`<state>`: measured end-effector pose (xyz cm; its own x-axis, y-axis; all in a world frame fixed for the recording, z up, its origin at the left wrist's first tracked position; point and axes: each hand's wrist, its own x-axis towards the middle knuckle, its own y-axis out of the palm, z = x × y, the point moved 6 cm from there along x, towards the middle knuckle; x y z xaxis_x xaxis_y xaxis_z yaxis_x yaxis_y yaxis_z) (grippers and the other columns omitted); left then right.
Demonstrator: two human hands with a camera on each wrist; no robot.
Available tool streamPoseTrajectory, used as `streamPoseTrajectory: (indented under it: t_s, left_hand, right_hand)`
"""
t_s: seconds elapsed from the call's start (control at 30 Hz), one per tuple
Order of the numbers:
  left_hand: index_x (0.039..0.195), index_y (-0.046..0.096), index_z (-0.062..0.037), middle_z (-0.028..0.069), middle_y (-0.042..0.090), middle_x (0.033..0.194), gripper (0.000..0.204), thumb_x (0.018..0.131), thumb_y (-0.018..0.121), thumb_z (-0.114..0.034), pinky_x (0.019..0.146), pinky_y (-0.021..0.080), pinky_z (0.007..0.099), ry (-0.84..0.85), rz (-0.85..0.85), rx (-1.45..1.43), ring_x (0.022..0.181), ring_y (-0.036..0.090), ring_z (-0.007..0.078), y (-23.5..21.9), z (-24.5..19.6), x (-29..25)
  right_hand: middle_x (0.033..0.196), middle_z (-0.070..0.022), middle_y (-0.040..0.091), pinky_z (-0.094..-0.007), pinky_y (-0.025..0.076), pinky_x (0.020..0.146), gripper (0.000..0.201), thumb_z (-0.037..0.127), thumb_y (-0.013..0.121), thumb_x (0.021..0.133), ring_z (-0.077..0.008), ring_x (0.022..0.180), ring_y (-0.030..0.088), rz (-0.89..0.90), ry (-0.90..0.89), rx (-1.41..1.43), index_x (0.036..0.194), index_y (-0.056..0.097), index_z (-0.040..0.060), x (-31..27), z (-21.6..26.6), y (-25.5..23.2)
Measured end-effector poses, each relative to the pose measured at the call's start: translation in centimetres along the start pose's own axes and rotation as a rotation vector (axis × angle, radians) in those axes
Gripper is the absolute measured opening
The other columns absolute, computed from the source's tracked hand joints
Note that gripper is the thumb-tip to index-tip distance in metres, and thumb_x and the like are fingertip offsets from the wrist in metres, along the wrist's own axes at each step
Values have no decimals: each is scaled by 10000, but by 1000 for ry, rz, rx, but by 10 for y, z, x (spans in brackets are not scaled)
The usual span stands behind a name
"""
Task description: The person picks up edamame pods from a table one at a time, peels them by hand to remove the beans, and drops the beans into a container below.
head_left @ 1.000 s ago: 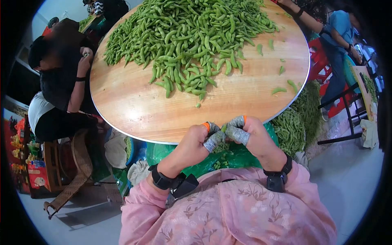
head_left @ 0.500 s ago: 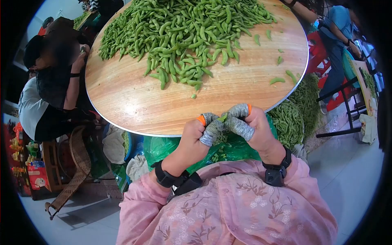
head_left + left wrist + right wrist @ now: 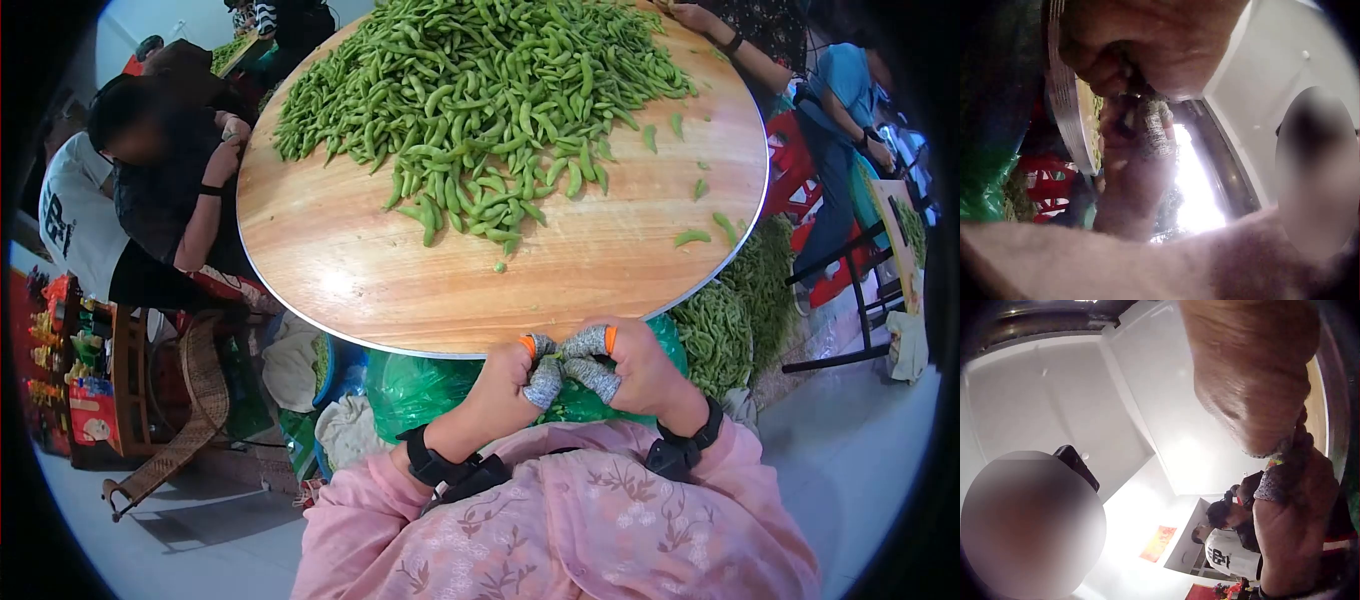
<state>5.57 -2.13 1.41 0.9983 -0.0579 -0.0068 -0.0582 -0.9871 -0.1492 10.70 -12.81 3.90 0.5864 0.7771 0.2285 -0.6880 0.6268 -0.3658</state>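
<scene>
My left hand [image 3: 505,388] and right hand [image 3: 640,372] meet at the fingertips, just off the near edge of the round wooden table [image 3: 400,300]. Grey knitted covers with orange edges wrap the thumbs and forefingers. A bit of green bean pod [image 3: 556,357] shows between the fingertips, pinched from both sides; most of it is hidden by the covers. Under the hands lies a green plastic bag [image 3: 420,382]. In the left wrist view the right hand [image 3: 1132,187] faces the left one. The right wrist view shows the left hand [image 3: 1291,531] below the right.
A large heap of green bean pods [image 3: 480,100] covers the table's far part, with stray pods [image 3: 692,238] at right. More pods [image 3: 715,335] lie heaped on the floor beside the table. A seated person [image 3: 180,170] is at left, a wooden bench [image 3: 200,400] below them.
My joined hands have come closer to my body, and less of the green pod shows between the fingers. The head view has shifted slightly. The person at left has turned their head.
</scene>
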Motion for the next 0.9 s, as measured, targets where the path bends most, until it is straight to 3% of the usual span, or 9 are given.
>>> streamPoseTrajectory:
  t_s: [0.2,0.27,0.4,0.47,0.53,0.63,0.77,0.83,0.9]
  left_hand:
    - [872,541,10,51,520,632,202,710,422,34,565,402,250,-48,27,87,613,485,114,-4,1,4]
    - [908,529,12,59,515,626,235,707,411,46,562,401,251,48,-89,473,599,480,115,-28,-12,11]
    - [914,548,6,164,545,637,187,745,508,-64,568,433,354,-79,-252,988,640,559,307,-67,-8,44]
    - [903,560,-9,180,550,668,187,740,529,-97,574,432,378,-40,-210,1018,666,551,336,-67,2,48]
    - [891,572,-24,197,554,699,190,735,551,-131,579,431,402,4,-164,1048,693,543,365,-60,1,49]
    - [875,599,-63,157,559,757,177,719,573,-141,583,438,399,123,102,938,691,556,332,-28,-20,23]
    - [910,594,-55,130,552,746,207,719,578,-135,588,440,398,226,86,863,664,551,326,-31,-34,19]
    - [937,587,-48,127,546,791,230,722,583,-128,615,439,392,297,-126,895,686,542,325,-50,-39,34]
    - [938,584,-42,135,538,813,232,722,585,-129,629,437,390,327,-188,1022,711,537,327,-64,-31,55]
  right_hand:
    - [737,-105,587,-293,438,595,87,8,573,711,-202,652,566,-150,52,-154,792,600,25,-13,4,-23]
    - [732,-101,591,-289,438,594,82,4,570,710,-197,639,566,-232,131,-139,782,604,23,-26,0,-47]
    - [682,-72,594,-253,426,560,69,-12,555,706,-141,597,548,-358,288,-220,763,595,-10,-57,-27,-89]
    - [667,-67,591,-244,420,551,67,-16,548,706,-127,584,537,-426,336,-210,760,588,-24,-73,-44,-104]
    - [656,-71,593,-250,421,556,72,-16,541,702,-115,599,538,-470,529,-252,759,576,-44,-94,-69,-119]
    - [655,-106,589,-277,417,556,91,-12,534,687,-156,583,538,-459,591,-342,764,567,-48,-120,-107,-137]
    - [630,-134,571,-292,403,539,109,-8,534,672,-196,545,512,-518,603,-656,770,560,-49,-144,-141,-151]
    - [598,-128,517,-270,405,565,148,35,542,665,-150,579,490,-587,638,-718,787,552,-49,-144,-131,-154]
    - [618,-123,544,-276,414,572,147,30,542,672,-149,593,513,-545,709,-684,793,556,-52,-139,-118,-155]
